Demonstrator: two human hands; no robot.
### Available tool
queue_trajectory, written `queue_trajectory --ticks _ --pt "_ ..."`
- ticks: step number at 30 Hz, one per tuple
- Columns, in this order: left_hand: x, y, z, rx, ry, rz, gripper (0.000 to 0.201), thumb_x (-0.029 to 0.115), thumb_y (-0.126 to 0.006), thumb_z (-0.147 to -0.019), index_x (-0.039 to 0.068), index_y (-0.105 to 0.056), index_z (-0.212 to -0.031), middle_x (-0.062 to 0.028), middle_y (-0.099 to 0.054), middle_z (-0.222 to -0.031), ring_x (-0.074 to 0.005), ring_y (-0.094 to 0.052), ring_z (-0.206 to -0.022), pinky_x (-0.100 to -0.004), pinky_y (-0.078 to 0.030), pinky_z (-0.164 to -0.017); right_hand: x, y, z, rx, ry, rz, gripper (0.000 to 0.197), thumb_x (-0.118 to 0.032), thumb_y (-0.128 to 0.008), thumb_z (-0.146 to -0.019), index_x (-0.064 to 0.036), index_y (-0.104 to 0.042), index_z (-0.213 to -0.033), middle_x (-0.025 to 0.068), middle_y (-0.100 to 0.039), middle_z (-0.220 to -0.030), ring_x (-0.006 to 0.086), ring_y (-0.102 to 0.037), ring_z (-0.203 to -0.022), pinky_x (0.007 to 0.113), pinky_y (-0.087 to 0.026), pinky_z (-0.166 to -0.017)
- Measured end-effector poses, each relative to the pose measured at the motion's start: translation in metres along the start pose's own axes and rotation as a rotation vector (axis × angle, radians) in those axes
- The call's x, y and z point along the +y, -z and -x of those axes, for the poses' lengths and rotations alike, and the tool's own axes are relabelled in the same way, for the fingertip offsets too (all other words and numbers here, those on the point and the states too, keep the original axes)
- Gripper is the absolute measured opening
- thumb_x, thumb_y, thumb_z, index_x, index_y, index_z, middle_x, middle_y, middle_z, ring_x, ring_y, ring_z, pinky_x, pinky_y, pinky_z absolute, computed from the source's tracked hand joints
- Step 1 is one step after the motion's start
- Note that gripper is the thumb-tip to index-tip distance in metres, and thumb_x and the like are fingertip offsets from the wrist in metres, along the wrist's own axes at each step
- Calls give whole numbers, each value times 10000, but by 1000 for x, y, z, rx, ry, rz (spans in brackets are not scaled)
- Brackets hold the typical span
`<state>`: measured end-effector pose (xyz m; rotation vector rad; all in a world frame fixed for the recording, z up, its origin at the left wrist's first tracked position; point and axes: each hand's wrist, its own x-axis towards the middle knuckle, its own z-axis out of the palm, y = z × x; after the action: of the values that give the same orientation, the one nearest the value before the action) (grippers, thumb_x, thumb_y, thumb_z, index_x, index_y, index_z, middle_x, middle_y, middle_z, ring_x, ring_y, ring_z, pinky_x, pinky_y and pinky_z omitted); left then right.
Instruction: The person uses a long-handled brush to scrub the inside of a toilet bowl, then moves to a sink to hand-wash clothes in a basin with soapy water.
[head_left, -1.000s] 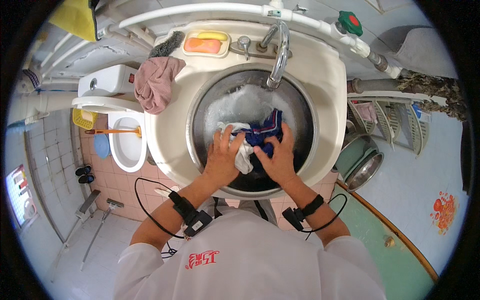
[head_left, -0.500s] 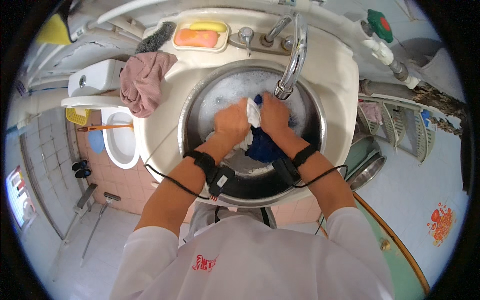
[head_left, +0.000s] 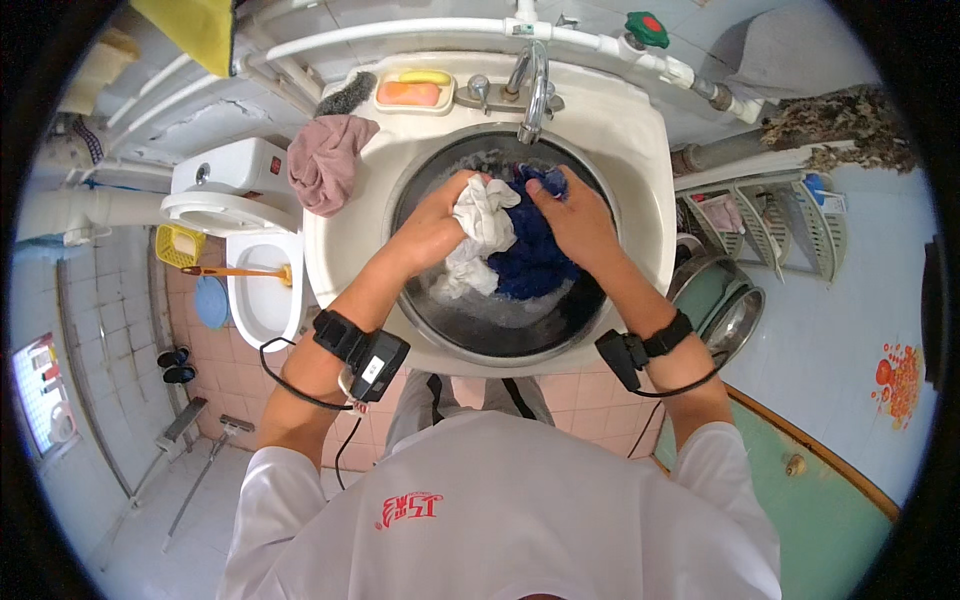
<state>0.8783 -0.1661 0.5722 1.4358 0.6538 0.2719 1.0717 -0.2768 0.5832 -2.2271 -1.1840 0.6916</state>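
Observation:
Over a round metal basin (head_left: 470, 345) of sudsy water, my left hand (head_left: 435, 225) is closed around a bunched white cloth (head_left: 485, 215). Beside it, my right hand (head_left: 580, 225) grips the upper edge of a dark blue cloth (head_left: 530, 255), thumb on top. Both fabrics look wet, and their lower parts hang into the grey, foamy water. The two cloths touch; whether they are one garment I cannot tell. Fingertips of both hands are partly hidden by the fabric. The chrome faucet (head_left: 535, 100) rises just beyond my hands.
The basin sits in a cream washbasin (head_left: 645, 200). A soap dish (head_left: 440, 107) with orange and yellow bars and a dark scrubber (head_left: 347, 95) lie along its back. A pink cloth (head_left: 328, 165) drapes its left edge. Left stands a toilet (head_left: 262, 330); right, a rack (head_left: 825, 235) and metal basins (head_left: 735, 325).
My hands have moved apart, and more of the white and blue cloths shows between them. The fists have loosened into a spread grip. My view has shifted, and less white foam shows.

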Motion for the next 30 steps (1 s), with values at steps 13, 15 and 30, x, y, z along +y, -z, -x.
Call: queue_trajectory --ticks 13,15,30 --pt "176 -6 65 48 -568 -97 505 126 -778 -823 94 -528 -1261 -6 -603 -1148 -100 -564 -1065 -258 -449 -947 -137 150 64 146 275 -450 373 -398 -650 -954 -26 -651 -972 19 -639 -803 95 -564 -752 257 -465 -697" --pt "182 -10 71 69 -582 -105 575 124 -819 -759 78 -511 -1242 -37 -585 -1150 -132 -561 -1075 -277 -448 -955 -142 153 68 164 292 -456 350 -377 -662 -950 -27 -644 -947 11 -630 -794 84 -552 -746 252 -459 -687" --pt "-77 -32 82 -111 -165 -889 804 -108 -648 -671 129 -438 -1410 -192 -466 -1156 -414 -478 -1167 -440 -439 -979 46 -63 104 -144 328 -96 372 -293 -794 -794 -46 -582 -976 134 -570 -1014 352 -564 -962 429 -476 -815"
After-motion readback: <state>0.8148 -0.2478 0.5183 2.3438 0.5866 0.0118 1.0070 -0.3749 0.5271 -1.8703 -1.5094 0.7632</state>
